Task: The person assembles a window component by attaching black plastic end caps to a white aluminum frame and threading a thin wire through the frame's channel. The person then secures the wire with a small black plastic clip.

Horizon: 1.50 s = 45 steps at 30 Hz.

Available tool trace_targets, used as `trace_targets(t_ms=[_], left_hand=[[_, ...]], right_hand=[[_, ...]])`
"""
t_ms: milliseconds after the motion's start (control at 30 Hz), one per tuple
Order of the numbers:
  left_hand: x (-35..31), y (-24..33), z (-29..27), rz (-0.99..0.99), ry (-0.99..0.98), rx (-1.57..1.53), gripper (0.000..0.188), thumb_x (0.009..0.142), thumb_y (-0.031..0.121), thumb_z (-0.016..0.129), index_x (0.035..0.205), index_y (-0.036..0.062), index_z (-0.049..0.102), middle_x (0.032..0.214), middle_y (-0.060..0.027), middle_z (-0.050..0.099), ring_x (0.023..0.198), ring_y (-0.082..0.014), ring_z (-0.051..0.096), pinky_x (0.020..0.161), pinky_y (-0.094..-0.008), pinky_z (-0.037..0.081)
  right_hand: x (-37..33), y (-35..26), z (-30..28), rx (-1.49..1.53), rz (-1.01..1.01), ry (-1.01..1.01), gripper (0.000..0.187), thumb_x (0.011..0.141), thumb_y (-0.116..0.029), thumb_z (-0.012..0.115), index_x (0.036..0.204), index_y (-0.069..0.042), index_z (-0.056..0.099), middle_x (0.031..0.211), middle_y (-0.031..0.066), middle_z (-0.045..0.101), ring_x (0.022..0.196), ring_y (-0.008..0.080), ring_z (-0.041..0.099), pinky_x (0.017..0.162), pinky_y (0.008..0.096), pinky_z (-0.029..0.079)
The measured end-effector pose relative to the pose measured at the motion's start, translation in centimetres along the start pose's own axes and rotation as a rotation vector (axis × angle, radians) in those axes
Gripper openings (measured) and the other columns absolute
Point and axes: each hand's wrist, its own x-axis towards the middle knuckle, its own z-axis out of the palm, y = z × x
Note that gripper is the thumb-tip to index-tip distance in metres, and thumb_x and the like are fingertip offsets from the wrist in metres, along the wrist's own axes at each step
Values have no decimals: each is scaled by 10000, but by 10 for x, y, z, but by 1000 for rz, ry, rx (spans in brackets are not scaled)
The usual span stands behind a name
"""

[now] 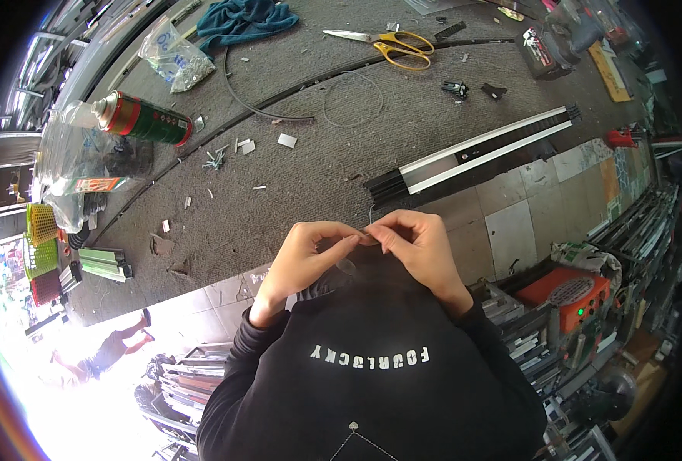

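Left hand (310,252), right hand (422,247): close together, both pinching thin cord (371,214). Cord: twelve o'clock from hands, toward frame (475,156). Frame, black-and-silver: two o'clock. Scissors (387,37), yellow-handled: twelve o'clock, farther. Spray can (147,121): ten o'clock.

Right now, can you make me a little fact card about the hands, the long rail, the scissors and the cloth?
Left hand: thumb and finger pinched together
Right hand: pinching too, its tips close to the other's
Pinched thing: too small to tell
Long rail: black and silver, just beyond the hands
Scissors: yellow handles, blades pointing left
Cloth: teal, crumpled, near the top
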Motion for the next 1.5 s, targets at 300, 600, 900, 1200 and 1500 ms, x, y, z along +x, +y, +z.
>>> trace_targets(t_ms=[300,600,900,1200,1500], left_hand=[[3,-26,-2,10,295,-33,181,991,140,644,1027,-14,730,893,-12,734,810,-21,610,729,-199,468],[12,-41,-1,-6,336,-223,171,999,120,630,1055,-16,719,976,11,723,823,-9,565,733,-184,428],[47,-38,25,-24,244,-246,179,989,131,612,1004,-7,725,878,26,678,779,-17,551,689,-192,419],[65,-41,20,-194,-43,-607,250,973,131,559,733,155,493,648,119,339,536,-9,287,479,-215,205],[68,-33,20,-255,-10,-585,265,978,143,568,723,162,501,640,119,357,521,-11,300,469,-220,211]], right_hand=[[-5,-3,-8,-168,-210,236,125,928,-74,721,1017,14,727,778,6,691,667,35,595,585,185,437],[7,6,-45,-143,-306,467,124,931,-106,738,1009,-10,738,710,-66,591,631,-5,493,538,173,356],[9,-5,-40,-356,-385,446,107,931,-51,712,1011,12,742,773,-26,657,663,19,529,583,194,411],[24,-29,-58,-687,-329,345,182,946,-117,686,1010,49,726,650,38,630,566,44,532,517,228,386],[35,-54,-60,-569,5,70,317,957,-252,668,905,57,717,539,115,606,443,156,606,459,314,419]])
